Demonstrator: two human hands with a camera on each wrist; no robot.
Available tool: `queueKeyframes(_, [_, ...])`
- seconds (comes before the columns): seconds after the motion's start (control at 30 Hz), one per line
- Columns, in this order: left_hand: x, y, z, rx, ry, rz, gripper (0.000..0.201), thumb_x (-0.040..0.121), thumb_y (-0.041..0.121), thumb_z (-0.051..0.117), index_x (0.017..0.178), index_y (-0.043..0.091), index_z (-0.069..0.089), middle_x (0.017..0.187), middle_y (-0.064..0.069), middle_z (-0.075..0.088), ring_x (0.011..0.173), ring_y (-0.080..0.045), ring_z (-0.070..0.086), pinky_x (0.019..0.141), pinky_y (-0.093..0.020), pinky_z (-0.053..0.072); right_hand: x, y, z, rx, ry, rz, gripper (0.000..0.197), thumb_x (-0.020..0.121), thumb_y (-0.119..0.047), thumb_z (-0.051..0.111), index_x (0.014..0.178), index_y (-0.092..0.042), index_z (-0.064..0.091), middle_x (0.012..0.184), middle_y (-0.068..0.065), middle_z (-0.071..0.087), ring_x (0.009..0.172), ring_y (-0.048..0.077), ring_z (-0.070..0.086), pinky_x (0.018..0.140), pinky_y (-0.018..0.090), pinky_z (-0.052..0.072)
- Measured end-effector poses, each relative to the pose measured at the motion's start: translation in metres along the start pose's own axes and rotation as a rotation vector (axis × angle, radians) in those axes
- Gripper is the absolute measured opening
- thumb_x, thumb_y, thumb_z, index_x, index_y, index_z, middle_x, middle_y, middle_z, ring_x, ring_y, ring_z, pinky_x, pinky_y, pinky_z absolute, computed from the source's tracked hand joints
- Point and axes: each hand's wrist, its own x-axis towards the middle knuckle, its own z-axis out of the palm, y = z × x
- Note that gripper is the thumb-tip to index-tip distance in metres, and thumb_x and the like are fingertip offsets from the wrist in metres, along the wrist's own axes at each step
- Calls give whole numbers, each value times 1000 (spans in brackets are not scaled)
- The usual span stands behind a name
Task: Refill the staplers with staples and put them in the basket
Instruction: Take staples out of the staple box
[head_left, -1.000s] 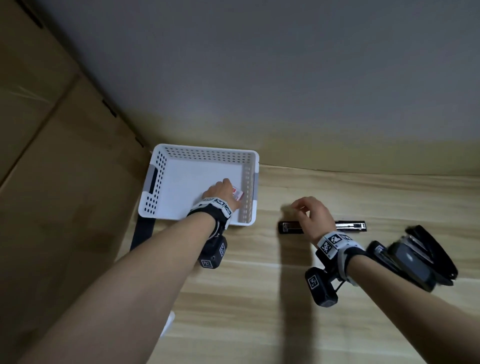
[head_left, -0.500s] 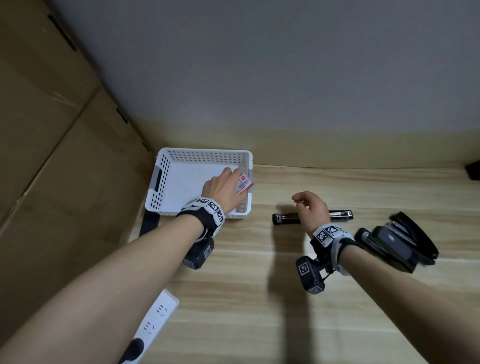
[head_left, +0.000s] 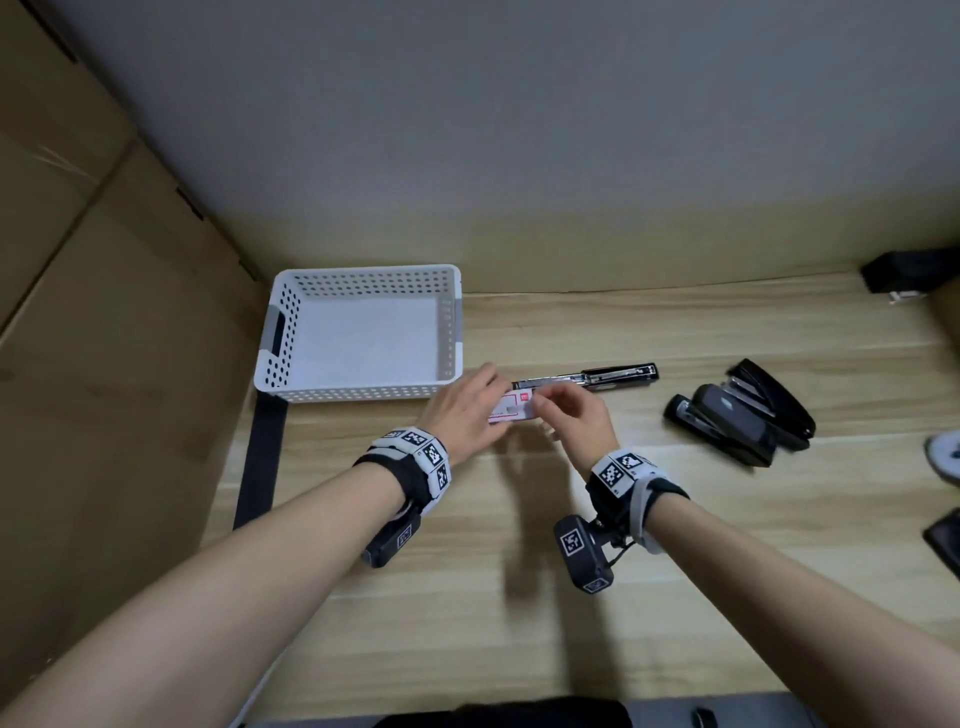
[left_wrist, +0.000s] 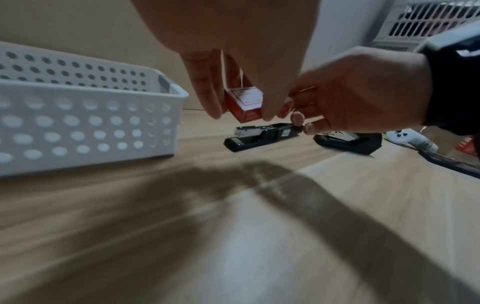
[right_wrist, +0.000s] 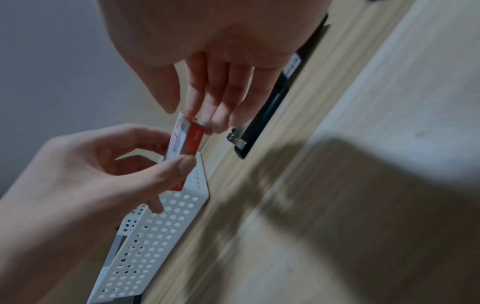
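A small red-and-white staple box (head_left: 513, 407) (left_wrist: 244, 105) (right_wrist: 185, 136) is held above the wooden table just in front of the basket's near right corner. My left hand (head_left: 491, 402) (right_wrist: 166, 156) grips its left part between thumb and fingers. My right hand (head_left: 544, 410) (right_wrist: 185, 111) pinches its right end with thumb and index finger. A slim black stapler (head_left: 597, 376) (left_wrist: 262, 136) (right_wrist: 259, 121) lies opened flat just behind the hands, its metal staple channel showing. The white perforated basket (head_left: 283, 338) (left_wrist: 78, 123) (right_wrist: 155, 226) stands at the left with nothing in it.
Two more black staplers (head_left: 740, 415) (left_wrist: 348, 141) lie together to the right. A black object (head_left: 904, 271) sits at the back right by the wall. A white device (head_left: 944, 457) (left_wrist: 405, 137) and a dark flat item (head_left: 945, 540) are at the right edge. Cardboard walls the left side.
My left hand lifted the staple box out of the basket and carried it right. My right hand left the flat stapler and came onto the box's end.
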Motion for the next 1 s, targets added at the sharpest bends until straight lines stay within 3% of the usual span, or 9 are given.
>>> queueKeyframes(0.07, [-3, 2, 9, -52, -18, -11, 34, 85, 32, 68, 112, 13, 60, 106, -3, 51, 86, -23, 55, 71, -34, 47, -4, 11, -5, -9, 8, 44, 6, 86, 0, 67, 87, -6, 66, 74, 7, 65, 54, 4, 54, 53, 17, 43])
queueKeyframes(0.2, [-7, 7, 26, -157, -25, -52, 27, 83, 26, 73, 106, 12, 68, 101, -1, 52, 83, -25, 58, 72, -29, 39, -12, 27, -11, -37, 4, 116, 6, 84, 4, 68, 88, 0, 67, 70, 4, 63, 52, 0, 54, 54, 15, 43])
queueKeyframes(0.4, [-7, 15, 39, -244, -27, -177, 27, 80, 23, 76, 106, 14, 73, 103, -3, 56, 88, -24, 59, 78, -33, 47, -19, 38, -16, -56, -22, 199, 30, 78, 6, 71, 100, -11, 62, 81, 9, 66, 69, 18, 60, 67, 29, 52])
queueKeyframes(0.5, [-6, 15, 43, -280, -52, -218, 24, 80, 17, 73, 104, 15, 72, 103, -2, 54, 88, -24, 59, 77, -28, 43, -21, 44, -17, -188, -98, 151, 47, 73, 9, 73, 112, -15, 61, 81, 4, 64, 70, 14, 59, 70, 25, 54])
queueKeyframes(0.63, [-10, 11, 50, -353, -117, -260, 23, 78, 21, 74, 100, 16, 72, 105, -2, 56, 90, -23, 60, 81, -28, 45, -15, 56, -16, -344, -140, 120, 43, 68, -3, 80, 100, -29, 67, 84, 0, 70, 72, 11, 62, 73, 24, 54])
queueKeyframes(0.8, [-15, -4, 51, -361, -203, -293, 30, 75, 12, 69, 105, 16, 71, 104, -4, 61, 96, -26, 60, 85, -32, 46, -6, 64, -15, -422, -206, 101, 36, 68, -18, 84, 100, -29, 70, 91, -11, 71, 86, 9, 65, 83, 30, 53])
queueKeyframes(1.0, [-24, -20, 42, -204, -220, -320, 23, 82, 29, 65, 105, 29, 67, 105, 9, 54, 95, -16, 55, 69, -29, 43, 5, 55, -8, -786, -289, -83, 40, 70, -44, 80, 107, -39, 68, 97, -11, 50, 88, 7, 50, 71, 27, 47])
